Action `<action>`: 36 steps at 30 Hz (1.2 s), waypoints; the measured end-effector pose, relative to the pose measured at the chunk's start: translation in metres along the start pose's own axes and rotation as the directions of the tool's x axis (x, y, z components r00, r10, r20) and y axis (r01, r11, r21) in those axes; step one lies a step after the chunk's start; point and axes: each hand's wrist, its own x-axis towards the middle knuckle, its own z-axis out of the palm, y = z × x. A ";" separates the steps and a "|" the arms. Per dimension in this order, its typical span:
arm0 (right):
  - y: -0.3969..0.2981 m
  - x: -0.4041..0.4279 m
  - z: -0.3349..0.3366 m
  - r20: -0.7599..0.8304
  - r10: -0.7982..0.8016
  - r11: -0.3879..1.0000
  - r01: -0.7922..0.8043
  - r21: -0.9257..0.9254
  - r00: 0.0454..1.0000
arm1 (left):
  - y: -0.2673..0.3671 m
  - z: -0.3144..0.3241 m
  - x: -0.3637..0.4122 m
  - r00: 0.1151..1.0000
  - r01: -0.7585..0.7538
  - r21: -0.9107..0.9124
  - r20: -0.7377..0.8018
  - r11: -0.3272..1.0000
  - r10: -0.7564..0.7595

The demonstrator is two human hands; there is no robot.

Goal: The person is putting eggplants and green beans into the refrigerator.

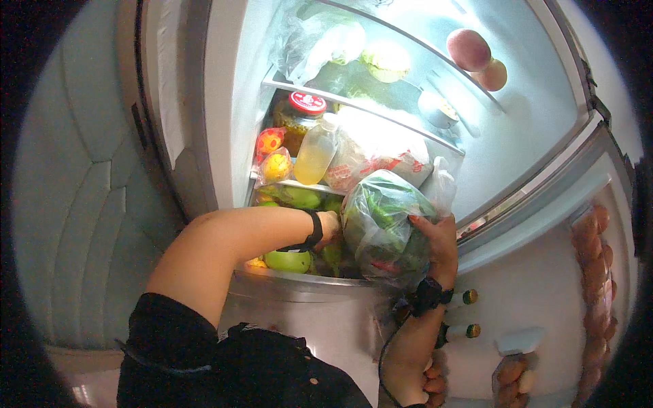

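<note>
My right hand grips the right side of a clear plastic bag filled with green vegetables, which look like peppers, with something red near its bottom. The bag is over the right part of the open refrigerator drawer. My left hand reaches into the drawer just left of the bag. Its fingers are mostly hidden, so what they touch cannot be seen. Around that wrist lie a round green fruit and long green produce.
Above the drawer, a shelf holds a red-lidded jar, a bottle of yellowish liquid, wrapped yellow fruit and white plastic bags. A white bowl sits higher. The open door at right carries eggs and bottles.
</note>
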 end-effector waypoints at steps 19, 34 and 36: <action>-0.020 -0.002 0.080 0.621 -0.325 0.782 0.572 -0.247 0.713 | 0.150 -0.230 -0.288 0.808 0.242 -0.557 -0.338 0.795 -0.482; -0.020 -0.032 0.095 0.610 -0.484 0.225 0.763 -0.606 0.628 | 0.158 -0.187 -0.322 0.686 0.318 -0.760 -0.228 0.567 -0.691; -0.015 -0.040 0.105 0.654 -0.391 0.257 0.760 -0.598 0.647 | 0.155 -0.186 -0.314 0.673 0.330 -0.756 -0.231 0.565 -0.702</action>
